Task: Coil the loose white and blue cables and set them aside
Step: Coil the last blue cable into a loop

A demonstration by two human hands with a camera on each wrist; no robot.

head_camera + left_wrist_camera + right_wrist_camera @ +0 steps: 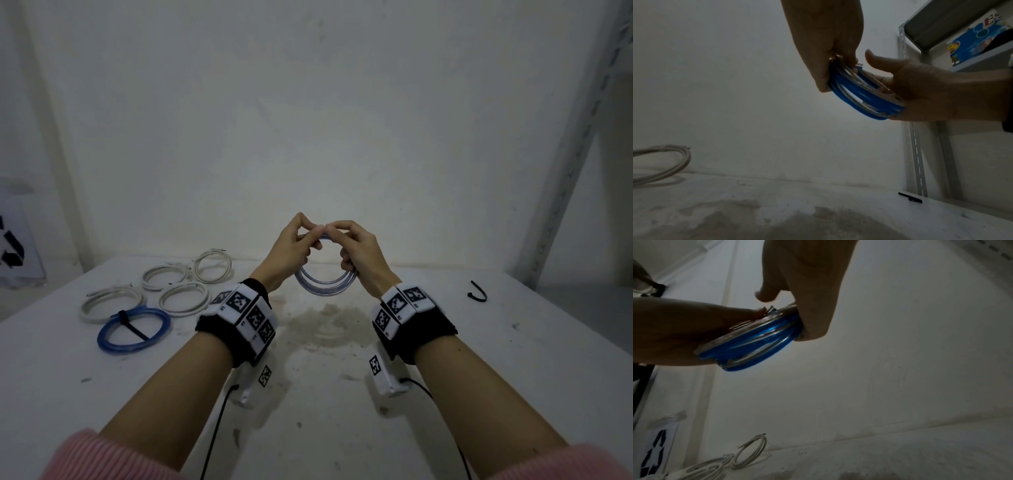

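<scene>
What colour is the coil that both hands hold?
Blue, with clear shiny strands; the coil shows best in the right wrist view.

Pink ribbed sleeves (pixel 78 455), black wristbands (pixel 219 329) with perhaps tag-printed white blocks.

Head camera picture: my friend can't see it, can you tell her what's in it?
Two hands, left hand and right hand, hold a coiled blue cable above a white table. Four white coils and a tied blue coil lie left.
</scene>
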